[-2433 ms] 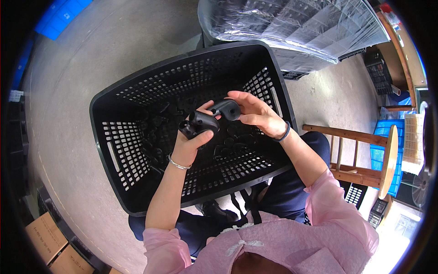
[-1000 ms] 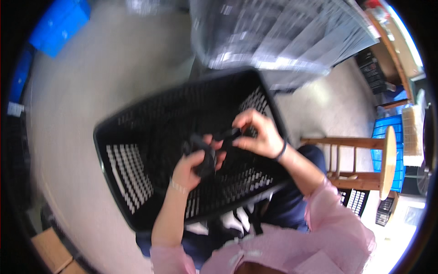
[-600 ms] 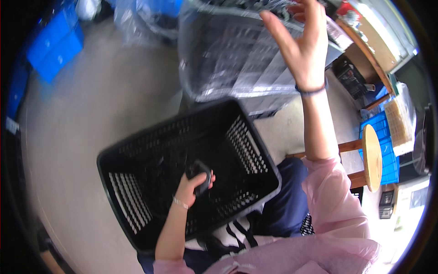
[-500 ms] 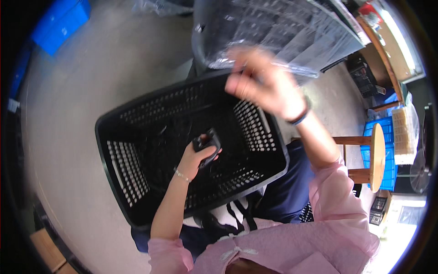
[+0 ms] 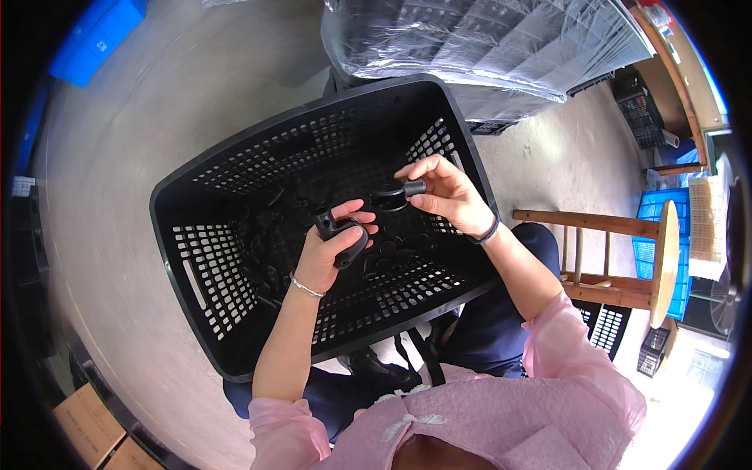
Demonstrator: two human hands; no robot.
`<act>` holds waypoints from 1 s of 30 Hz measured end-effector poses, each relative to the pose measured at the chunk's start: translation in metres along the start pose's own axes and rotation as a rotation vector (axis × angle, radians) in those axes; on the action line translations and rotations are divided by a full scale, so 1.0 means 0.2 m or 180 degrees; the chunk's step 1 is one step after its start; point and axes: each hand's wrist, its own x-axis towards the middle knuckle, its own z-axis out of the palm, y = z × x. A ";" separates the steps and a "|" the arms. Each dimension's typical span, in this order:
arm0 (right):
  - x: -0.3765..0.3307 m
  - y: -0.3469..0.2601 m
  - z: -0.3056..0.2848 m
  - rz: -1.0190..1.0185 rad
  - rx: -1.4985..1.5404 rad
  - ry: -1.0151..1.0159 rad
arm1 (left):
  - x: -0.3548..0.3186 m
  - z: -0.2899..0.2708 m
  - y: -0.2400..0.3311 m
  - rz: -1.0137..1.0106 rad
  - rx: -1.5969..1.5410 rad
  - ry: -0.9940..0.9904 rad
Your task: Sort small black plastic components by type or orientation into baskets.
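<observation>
My left hand (image 5: 319, 254) is closed round a curved black plastic part (image 5: 350, 243) with a short tubular end, its thumb lying across the front. Between the thumb and fingers of my right hand (image 5: 454, 202) is a round black wheel-like part (image 5: 388, 197) with a short stem. The two parts are close together but apart. Both hands are over a large black perforated crate (image 5: 174, 291), which rests tilted across my lap. Several loose black parts (image 5: 394, 257) lie inside it; their exact shapes are lost in the dark.
Plastic-wrapped stacked goods (image 5: 478, 47) stand just beyond the crate. To the right are a wooden stool (image 5: 664, 262), a blue crate (image 5: 654, 210) and black crates (image 5: 638, 110). Blue bins (image 5: 98, 39) stand far left, and cardboard boxes (image 5: 88, 423) near left.
My right hand, blurred above the crate's far right rim before, has come down over the crate and now shows the wheel-like part. My left hand has turned its part slightly, fingers more spread.
</observation>
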 end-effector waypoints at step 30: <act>-0.01 -0.02 -0.03 0.0729 0.0361 0.0453 | 0.03 -0.05 -0.03 0.0060 0.0174 0.0008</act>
